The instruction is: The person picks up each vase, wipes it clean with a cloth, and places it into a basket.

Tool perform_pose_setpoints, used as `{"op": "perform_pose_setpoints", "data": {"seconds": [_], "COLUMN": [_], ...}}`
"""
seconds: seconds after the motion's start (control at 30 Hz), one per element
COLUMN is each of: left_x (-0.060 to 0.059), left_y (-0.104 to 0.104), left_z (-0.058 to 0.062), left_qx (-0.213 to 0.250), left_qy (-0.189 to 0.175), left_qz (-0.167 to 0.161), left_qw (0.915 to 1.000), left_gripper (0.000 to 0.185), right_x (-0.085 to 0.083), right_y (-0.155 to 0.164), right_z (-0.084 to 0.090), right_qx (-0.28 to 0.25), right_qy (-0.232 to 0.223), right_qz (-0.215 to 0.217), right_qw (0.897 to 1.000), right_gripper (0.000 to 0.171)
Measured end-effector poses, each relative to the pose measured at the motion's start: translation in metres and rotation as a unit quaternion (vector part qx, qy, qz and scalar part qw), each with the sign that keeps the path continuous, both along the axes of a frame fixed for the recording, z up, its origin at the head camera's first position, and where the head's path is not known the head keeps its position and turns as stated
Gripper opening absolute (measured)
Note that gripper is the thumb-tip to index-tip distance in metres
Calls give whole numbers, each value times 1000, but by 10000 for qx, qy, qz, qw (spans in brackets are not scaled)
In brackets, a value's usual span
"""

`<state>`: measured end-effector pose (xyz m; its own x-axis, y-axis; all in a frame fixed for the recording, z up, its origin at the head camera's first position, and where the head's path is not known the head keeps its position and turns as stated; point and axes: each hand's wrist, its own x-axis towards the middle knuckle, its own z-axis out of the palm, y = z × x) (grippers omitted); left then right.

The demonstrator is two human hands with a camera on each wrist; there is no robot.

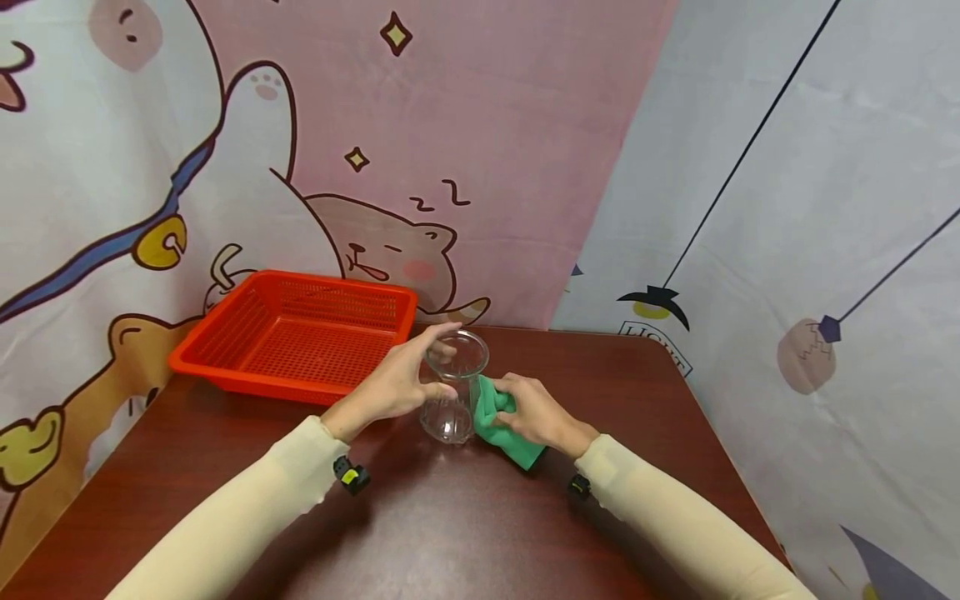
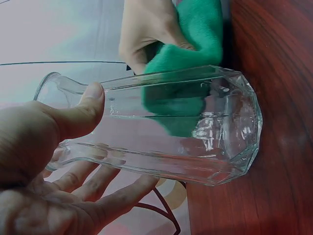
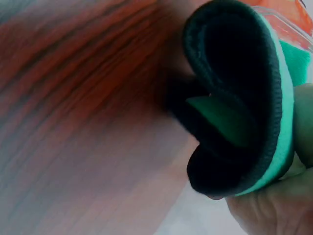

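Observation:
A clear glass vase [image 1: 447, 423] with a flared rim and faceted sides stands on the table near the basket. My left hand [image 1: 399, 377] holds it around the neck; in the left wrist view the thumb lies across the near side and the fingers reach along the other side. On the vase's right, my right hand [image 1: 536, 410] grips a bunched green cloth [image 1: 519, 446] against the glass. Through the glass in the left wrist view, part of the cloth [image 2: 195, 44] shows behind the wall. The right wrist view shows the folded cloth's dark underside [image 3: 266, 98].
A red-orange plastic basket [image 1: 300, 387] with perforated sides sits at the back left of the dark wooden table [image 1: 480, 533]. Behind the table hangs a cartoon-printed curtain [image 1: 510, 167], which also runs along the right side.

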<state>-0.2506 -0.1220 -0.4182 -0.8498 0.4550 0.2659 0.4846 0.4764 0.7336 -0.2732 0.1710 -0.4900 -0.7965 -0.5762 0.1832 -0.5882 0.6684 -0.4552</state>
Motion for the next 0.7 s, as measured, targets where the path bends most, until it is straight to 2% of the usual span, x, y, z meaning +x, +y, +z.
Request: {"op": "perform_pose_setpoints", "data": {"seconds": [0.17, 0.3, 0.47, 0.7], "left_x": [0, 0, 0, -1], "left_y": [0, 0, 0, 0], "left_z": [0, 0, -1, -2], "left_qx": [13, -2, 11, 9], "left_qy": [3, 25, 25, 37], "left_qz": [-1, 6, 1, 2], "left_qw": [10000, 10000, 10000, 10000], "left_gripper": [104, 104, 103, 104], "right_x": [-1, -2, -3, -6], "right_y": [2, 1, -1, 2], "right_z": [-5, -6, -8, -9], "right_qx": [313, 447, 436, 317], "right_qy": [-1, -89, -157, -338], "right_qz": [133, 71, -109, -138], "right_qw": [9994, 9989, 9989, 9988], "right_gripper": [52, 49, 54, 60]}}
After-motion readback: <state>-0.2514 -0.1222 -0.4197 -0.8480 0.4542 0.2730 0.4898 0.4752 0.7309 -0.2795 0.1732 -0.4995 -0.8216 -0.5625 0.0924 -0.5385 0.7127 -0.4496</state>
